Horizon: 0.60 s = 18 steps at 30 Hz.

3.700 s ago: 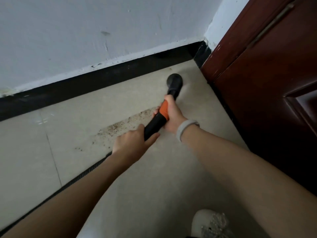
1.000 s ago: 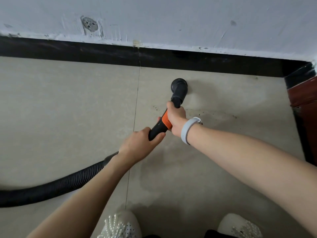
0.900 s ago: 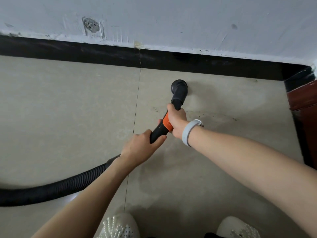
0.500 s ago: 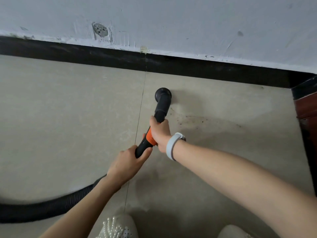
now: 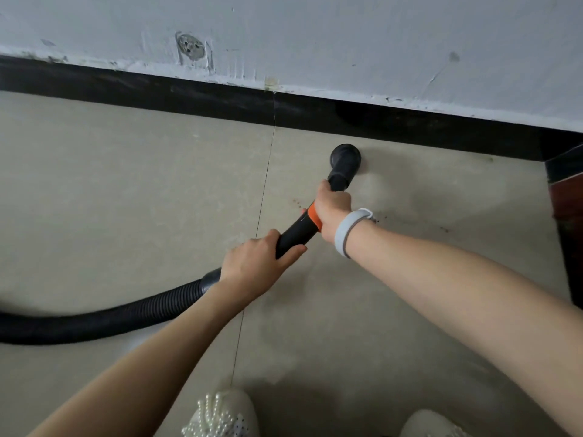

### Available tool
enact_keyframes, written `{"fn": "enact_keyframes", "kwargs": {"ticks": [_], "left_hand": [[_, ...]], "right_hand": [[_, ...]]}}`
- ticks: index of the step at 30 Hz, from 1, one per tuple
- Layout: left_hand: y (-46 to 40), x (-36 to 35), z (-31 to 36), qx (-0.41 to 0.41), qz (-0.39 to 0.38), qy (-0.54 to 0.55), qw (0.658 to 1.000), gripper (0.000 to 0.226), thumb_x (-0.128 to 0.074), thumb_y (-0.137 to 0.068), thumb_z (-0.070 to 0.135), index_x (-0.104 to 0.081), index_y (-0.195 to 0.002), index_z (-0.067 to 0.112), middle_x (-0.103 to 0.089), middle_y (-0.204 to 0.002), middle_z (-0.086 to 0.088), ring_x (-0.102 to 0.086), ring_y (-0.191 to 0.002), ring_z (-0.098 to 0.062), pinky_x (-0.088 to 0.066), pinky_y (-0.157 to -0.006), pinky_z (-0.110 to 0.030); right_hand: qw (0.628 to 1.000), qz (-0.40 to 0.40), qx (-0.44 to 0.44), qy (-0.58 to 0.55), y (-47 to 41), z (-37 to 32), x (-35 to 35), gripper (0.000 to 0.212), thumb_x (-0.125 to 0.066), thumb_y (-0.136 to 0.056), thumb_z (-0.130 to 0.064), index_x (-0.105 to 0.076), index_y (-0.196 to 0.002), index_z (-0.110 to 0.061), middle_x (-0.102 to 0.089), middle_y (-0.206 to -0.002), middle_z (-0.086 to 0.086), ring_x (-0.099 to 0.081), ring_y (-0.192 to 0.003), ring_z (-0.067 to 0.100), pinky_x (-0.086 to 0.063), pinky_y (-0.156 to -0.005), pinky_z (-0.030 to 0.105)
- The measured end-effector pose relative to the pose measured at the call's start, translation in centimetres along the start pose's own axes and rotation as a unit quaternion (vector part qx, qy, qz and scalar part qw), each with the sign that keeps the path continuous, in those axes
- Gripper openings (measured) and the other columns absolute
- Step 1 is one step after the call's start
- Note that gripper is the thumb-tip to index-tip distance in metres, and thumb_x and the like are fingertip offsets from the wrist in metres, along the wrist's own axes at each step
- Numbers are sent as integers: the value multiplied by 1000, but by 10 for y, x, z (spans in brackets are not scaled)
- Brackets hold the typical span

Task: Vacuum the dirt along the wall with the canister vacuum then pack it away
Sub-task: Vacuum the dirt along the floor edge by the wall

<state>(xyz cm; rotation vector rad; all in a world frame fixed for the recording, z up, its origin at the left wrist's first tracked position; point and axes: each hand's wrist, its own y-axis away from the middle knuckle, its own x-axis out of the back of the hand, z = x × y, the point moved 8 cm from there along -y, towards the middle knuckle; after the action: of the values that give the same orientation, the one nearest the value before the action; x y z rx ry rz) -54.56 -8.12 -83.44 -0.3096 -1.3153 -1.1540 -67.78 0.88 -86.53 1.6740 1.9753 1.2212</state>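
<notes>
Both hands on vacuum wand (image 5: 296, 233): right hand (image 5: 332, 206) grips it over the orange collar (image 5: 313, 217), left hand (image 5: 257, 266) grips the rear end where the ribbed hose (image 5: 110, 320) joins. Round nozzle (image 5: 345, 157) rests on floor tile just before the black skirting (image 5: 189, 96). Remaining dirt specks (image 5: 410, 220) lie right of the wrist. Judgement: keep nozzle flat, sweep slowly rightward along the streak.

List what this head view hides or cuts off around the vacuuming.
- Canister: out of view; the hose runs off the left edge.
- Nozzle mouth: faces the floor, so contact and suction cannot be seen.
- Orange band: mostly covered by the right hand.
- Hose-to-wand joint: behind the left hand.
- Dirt specks: partly behind the right wrist, too small to count.
- Door: cut by the right edge.
</notes>
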Motion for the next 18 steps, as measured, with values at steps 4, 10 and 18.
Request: {"fn": "enact_keyframes", "kwargs": {"ticks": [4,10,18], "left_hand": [[-6,-1,16,-31,0,-18,999,48,-35,-85,69,-38,-86,22,-40,-60,9,-45,-58,-19,-28,-51,-30],[27,-3,-33,29,-7,16,999,47,-31,-78,74,-35,-73,27,-48,-61,9,-44,-52,-7,-26,-46,-25],[70,1,-102,86,-59,143,984,41,-47,-85,60,-47,-70,22,-59,-61,0,-60,-58,-20,-46,-57,-36]], "right_hand": [[1000,-19,-14,-11,-9,-1,15,46,-42,-95,-39,-38,-130,-8,-55,-119,14,-60,-107,33,-47,-97,44],[987,-139,-53,-53,21,26,-33,46,-46,-94,-45,-37,-126,-13,-50,-89,5,-65,-68,26,-56,-81,45],[934,-241,-156,-211,75,62,-89,27,-57,-91,-31,-43,-103,-11,-51,-82,12,-59,-66,25,-56,-67,39]]}}
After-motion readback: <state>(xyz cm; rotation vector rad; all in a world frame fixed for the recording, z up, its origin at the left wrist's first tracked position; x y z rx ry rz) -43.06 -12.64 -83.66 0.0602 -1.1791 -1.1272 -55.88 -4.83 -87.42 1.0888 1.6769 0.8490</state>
